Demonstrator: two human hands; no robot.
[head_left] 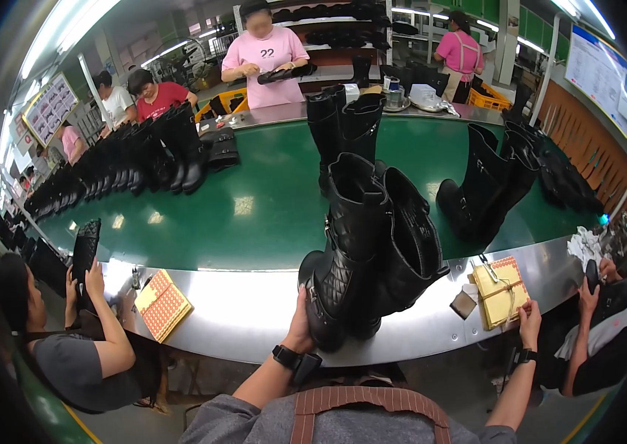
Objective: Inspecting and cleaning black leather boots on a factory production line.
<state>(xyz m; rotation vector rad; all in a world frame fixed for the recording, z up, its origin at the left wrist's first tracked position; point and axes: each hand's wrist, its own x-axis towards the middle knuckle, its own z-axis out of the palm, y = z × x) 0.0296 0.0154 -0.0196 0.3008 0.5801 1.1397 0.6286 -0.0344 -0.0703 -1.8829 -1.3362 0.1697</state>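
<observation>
A pair of black quilted boots with buckled straps stands upright before me on the metal edge of the table. My left hand (pixel 300 325) is closed round the lower part of the near left boot (pixel 339 277); some of its fingers are hidden behind it. The other boot (pixel 410 244) leans beside it, its shaft gaping toward me. Off to the right, my right hand (pixel 529 325) has its fingers drawn together at the edge of a stack of yellow sheets (pixel 498 285) bound with string. Whatever lies between those fingertips is too small to make out.
A dark square pad (pixel 464 302) lies left of the sheets. More boots stand on the green belt (pixel 269 177): a pair (pixel 487 185) at right, another (pixel 339 122) behind mine, a long row (pixel 128 155) at left. Co-workers sit close on both sides; others work across the belt.
</observation>
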